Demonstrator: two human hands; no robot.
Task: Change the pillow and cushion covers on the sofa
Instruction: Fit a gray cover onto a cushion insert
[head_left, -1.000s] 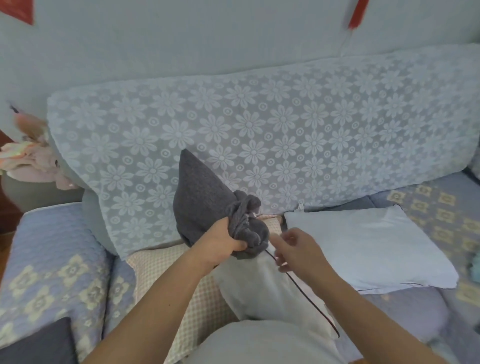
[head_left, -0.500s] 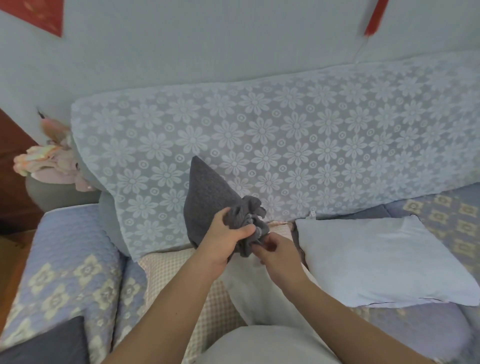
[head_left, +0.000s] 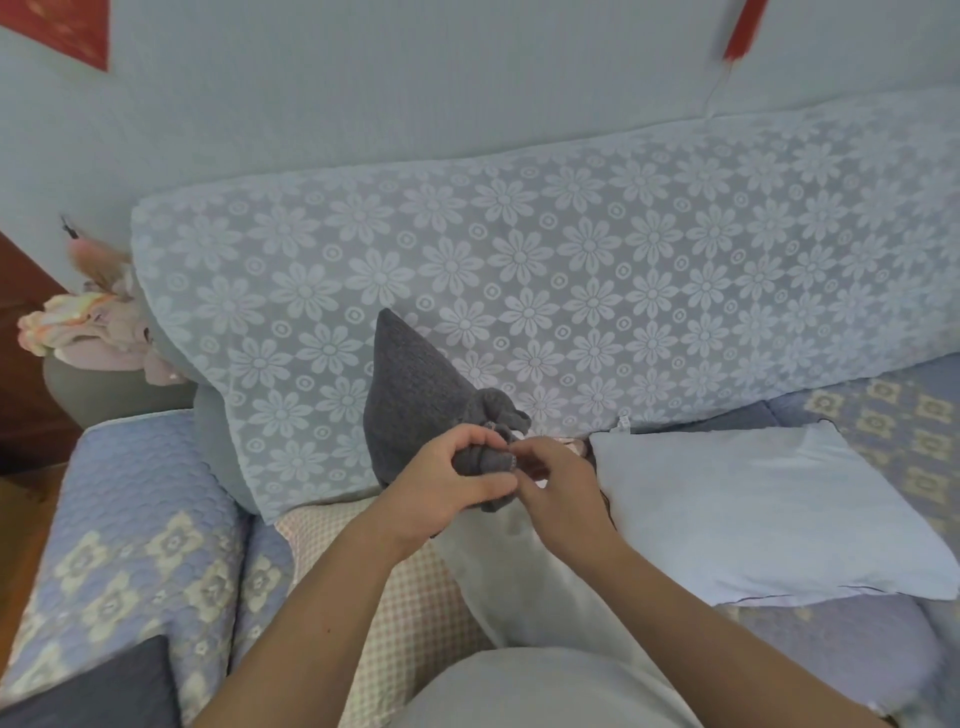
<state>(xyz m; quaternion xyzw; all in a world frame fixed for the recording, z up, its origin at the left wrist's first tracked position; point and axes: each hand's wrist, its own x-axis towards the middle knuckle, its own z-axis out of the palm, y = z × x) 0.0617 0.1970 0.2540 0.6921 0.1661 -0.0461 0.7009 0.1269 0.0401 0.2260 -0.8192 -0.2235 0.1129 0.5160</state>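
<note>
where the two hands meet, the left hand (head_left: 447, 486) is curled round the bunched edge of a grey cover (head_left: 415, 395), thumb on top. right hand (head_left: 558, 491) is touching the same bunch from the other side, fingertips (head_left: 519, 449) pinched at a small light trim on the fabric; what exactly it pinches is too small to tell. grey cover rises to a point above the left hand, tilted toward the sofa back. below the hands a white insert (head_left: 524, 582) runs down toward the person's lap, its top end going into the grey bunch. insert lies over a checked cushion (head_left: 415, 597) on the seat. just right of the hands, a pale blue pillow (head_left: 769, 514) lies flat on the seat, apart from the grey cover. lace throw (head_left: 571, 270) with a flower pattern hangs over the sofa back behind everything. quilted blue armrest (head_left: 140, 519) at left, dark cushion (head_left: 104, 686) at its near corner. pink flowers (head_left: 98, 322) in a pot beyond the armrest.
</note>
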